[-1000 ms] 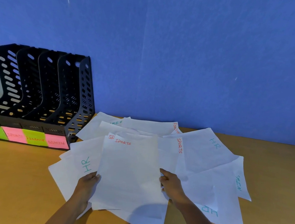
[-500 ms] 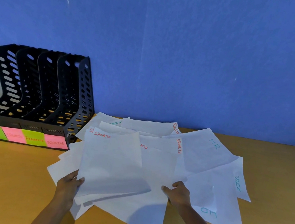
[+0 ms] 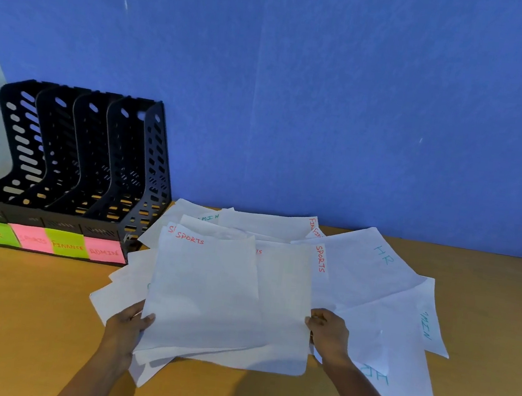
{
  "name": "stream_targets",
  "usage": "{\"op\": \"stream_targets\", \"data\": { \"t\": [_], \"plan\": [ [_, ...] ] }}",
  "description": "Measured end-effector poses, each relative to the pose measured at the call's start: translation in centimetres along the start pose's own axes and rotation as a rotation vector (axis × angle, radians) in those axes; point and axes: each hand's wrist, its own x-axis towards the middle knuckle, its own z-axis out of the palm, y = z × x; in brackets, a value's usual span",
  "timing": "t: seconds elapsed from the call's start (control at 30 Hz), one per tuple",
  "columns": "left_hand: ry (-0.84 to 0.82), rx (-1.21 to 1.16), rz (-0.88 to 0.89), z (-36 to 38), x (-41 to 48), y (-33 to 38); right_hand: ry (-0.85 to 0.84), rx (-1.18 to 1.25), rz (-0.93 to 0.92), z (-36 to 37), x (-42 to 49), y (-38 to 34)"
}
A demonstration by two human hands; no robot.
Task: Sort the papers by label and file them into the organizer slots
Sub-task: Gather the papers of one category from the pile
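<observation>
A: What are the hands doing?

B: The left hand (image 3: 128, 324) is closed on the left edge of the SPORTS sheets (image 3: 206, 292), thumb on top. The right hand (image 3: 328, 334) pinches the right edge of another SPORTS sheet (image 3: 286, 308) lying just under them.

A: What could go wrong?

B: The sheets are fanned out, not lined up. I think one could slide out of the bottom of the pinch. A wrong one could come along too, because other papers lie right under the left hand.

A: Which ones?

B: Past the right hand lie an HR sheet (image 3: 372, 269) and an ADMIN sheet (image 3: 429, 324). More peek out behind the held sheets.

A: Where do they go?

B: Far off to the left of the left hand stands the black organizer (image 3: 72, 156). The pink SPORTS tag (image 3: 32, 239) is on the second slot. The slots sit close, so floppy paper could bend or go next door.
</observation>
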Motion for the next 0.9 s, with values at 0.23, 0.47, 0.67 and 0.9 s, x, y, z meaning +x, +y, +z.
{"op": "stream_targets", "data": {
  "t": [0.23,0.47,0.67,0.9],
  "plan": [
    [-0.124,-0.007,0.036,0.8,-0.6,0.1,-0.046,0.302,0.004,0.3,0.1,0.4],
    [-0.256,-0.042,0.115,1.3,-0.5,0.3,-0.194,0.509,-0.031,0.2,-0.5,-0.6],
    [-0.292,-0.022,0.119,1.2,-0.9,0.4,-0.275,0.542,-0.075,0.4,-0.8,-0.9],
    [-0.358,-0.01,0.155,1.9,-1.4,1.0,-0.357,0.57,-0.086,1.1,-1.2,-1.6]
  ]
}}
